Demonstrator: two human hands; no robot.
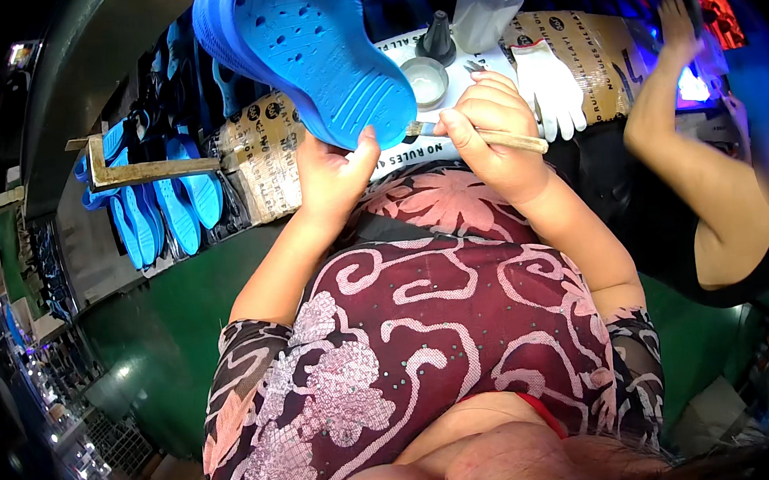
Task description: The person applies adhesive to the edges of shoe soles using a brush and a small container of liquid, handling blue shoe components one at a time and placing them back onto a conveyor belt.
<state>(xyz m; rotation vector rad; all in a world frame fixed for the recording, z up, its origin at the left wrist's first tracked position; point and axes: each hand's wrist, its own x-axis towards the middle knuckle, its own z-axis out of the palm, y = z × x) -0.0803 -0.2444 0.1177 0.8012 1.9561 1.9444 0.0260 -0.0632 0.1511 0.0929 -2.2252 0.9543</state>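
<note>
A bright blue foam shoe sole (313,54) with small holes and grooves is tilted up before me. My left hand (333,176) grips its near end, thumb on the grooved face. In my right hand (499,134) is a brush (518,141) with a pale wooden handle. The brush's tip comes close to the sole's right edge; whether they touch I cannot tell. Just beyond the brush stands a small round tub (427,83) with whitish contents. Behind it are a dark nozzle-topped bottle (437,42) and a clear bottle (485,4) with a white cap.
A white glove (549,88) lies right of the tub on the tape-covered cardboard work surface (265,150). Several blue soles (178,203) rest at the left beside a wooden bar (154,171). On the right, a co-worker's bent arm (666,115) reaches toward a bright blue-white light.
</note>
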